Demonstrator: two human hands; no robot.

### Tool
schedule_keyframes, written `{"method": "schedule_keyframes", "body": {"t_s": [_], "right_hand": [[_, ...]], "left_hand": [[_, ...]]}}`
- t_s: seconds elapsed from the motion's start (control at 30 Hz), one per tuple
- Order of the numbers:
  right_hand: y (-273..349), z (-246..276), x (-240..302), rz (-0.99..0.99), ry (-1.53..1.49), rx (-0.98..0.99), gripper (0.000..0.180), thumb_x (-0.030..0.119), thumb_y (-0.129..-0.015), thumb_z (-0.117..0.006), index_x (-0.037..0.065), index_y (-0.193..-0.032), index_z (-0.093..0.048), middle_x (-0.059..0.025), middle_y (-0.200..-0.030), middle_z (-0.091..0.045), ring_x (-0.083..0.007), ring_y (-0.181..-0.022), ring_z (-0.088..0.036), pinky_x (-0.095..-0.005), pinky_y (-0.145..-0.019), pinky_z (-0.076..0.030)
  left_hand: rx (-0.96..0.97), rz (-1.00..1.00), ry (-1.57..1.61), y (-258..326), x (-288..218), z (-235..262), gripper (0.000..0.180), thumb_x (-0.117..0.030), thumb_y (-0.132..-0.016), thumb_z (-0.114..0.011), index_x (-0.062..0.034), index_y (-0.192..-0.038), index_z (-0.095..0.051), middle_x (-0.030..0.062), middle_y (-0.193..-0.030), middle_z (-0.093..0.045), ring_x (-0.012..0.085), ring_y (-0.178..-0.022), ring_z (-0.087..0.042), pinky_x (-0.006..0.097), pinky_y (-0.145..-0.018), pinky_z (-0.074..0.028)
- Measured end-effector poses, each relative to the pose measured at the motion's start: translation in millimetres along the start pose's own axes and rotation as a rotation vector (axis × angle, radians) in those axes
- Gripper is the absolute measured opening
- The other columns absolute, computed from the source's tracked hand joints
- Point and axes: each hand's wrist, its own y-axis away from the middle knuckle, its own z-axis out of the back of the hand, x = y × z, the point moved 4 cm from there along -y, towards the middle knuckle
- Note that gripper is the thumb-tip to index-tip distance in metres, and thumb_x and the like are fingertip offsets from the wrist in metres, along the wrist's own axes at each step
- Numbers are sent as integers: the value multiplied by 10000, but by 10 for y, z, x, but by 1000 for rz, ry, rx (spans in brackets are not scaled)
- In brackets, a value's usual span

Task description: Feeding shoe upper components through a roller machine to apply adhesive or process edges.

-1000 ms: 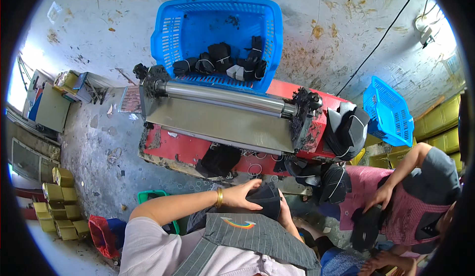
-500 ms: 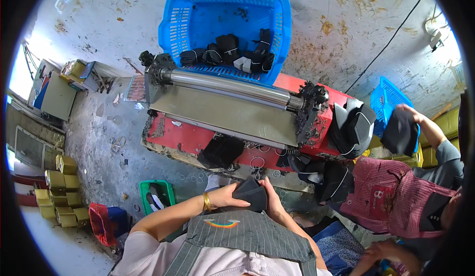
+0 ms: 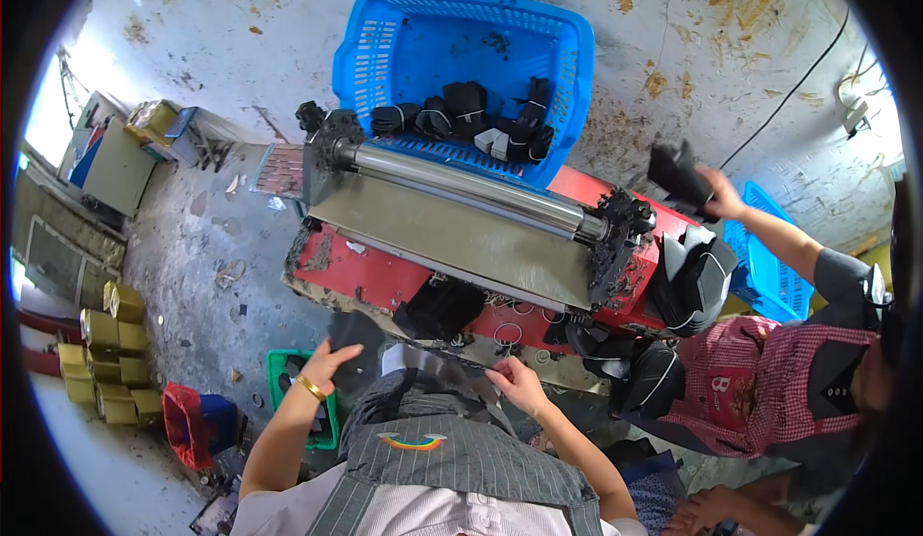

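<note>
The person's hands are now working apart, whereas half a second ago both were closing on one dark stack in front of the apron. The left hand (image 3: pixel 327 371) is gripping a thin, dark, rounded flat piece (image 3: pixel 358 342) by its near edge, thumb against fingers, and is holding it left of centre in the lower half of the frame, just above and right of the green plastic basket (image 3: pixel 287 354). The right hand (image 3: pixel 521 385) is staying near lower centre with thumb and forefinger drawn close together; whether anything thin is lying between them, I cannot tell. This parting suggests that the stack is being split up. The co-worker's hand (image 3: pixel 728 198) is also shifting, now carrying a folded black bundle (image 3: pixel 678 175) up and leftward, beside the right end of the steel roller machine (image 3: pixel 471 190). Motion is blurring both the rounded piece and that bundle, so layers are not showing clearly. A narrow dark line is running toward the right fingertips, and it is hard to say whether it is fabric or the bench edge. The striped grey apron (image 3: pixel 461 454) is hiding the lap, and the frame's lower edge is cutting off the upper arms.
</note>
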Motion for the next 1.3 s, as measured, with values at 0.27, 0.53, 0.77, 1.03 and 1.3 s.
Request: {"method": "schedule_keyframes", "body": {"t_s": [0.27, 0.53, 0.77, 1.03, 1.3], "right_hand": [[-383, -140, 563, 231, 831, -80, 554, 184, -703, -685, 79, -1193, -449, -122, -1148, -498, -314, -915, -563, -394, -714, -497], [-1208, -663, 1121, 525, 1372, 296, 687, 63, -761, -509, 178, -1386, -247, -51, -1457, -228, -263, -1235, -386, -409, -996, -366], [-1883, -915, 517, 653, 1478, 213, 568, 130, -823, -434, 155, -1366, -269, -56, -1444, -252, -321, -1280, -301, -475, -1045, -272], [-1703, -870, 615, 633, 1373, 374, 703, 71, -788, -486, 210, -1409, -187, -61, -1460, -228, -326, -1320, -250, -541, -1064, -181], [-761, -347, 1410, 730, 790, 77, 670, 164, -710, -631, 43, -1311, -362, -174, -1326, -406, -296, -1215, -419, -347, -951, -428]], "left_hand": [[-201, -34, -7, -839, -662, 1009, 345, -71, -734, -694, -46, -1050, -558, 84, -904, -630, 221, -784, -633, 370, -686, -534], [-93, -21, -22, -1275, -1121, 1333, 366, -66, -742, -684, -63, -1085, -554, 86, -902, -630, 221, -783, -636, 365, -673, -538], [-55, 59, -20, -1435, -892, 1677, 368, -42, -769, -641, -57, -1118, -527, 95, -943, -623, 232, -789, -634, 370, -666, -544], [-5, 118, -12, -1269, -664, 1237, 320, -117, -790, -645, -50, -1087, -546, 88, -943, -625, 224, -822, -626, 365, -693, -532], [18, 110, 97, -1054, -902, 1255, 191, -162, -808, -645, -74, -972, -603, 46, -840, -628, 187, -749, -616, 343, -661, -522]]}}
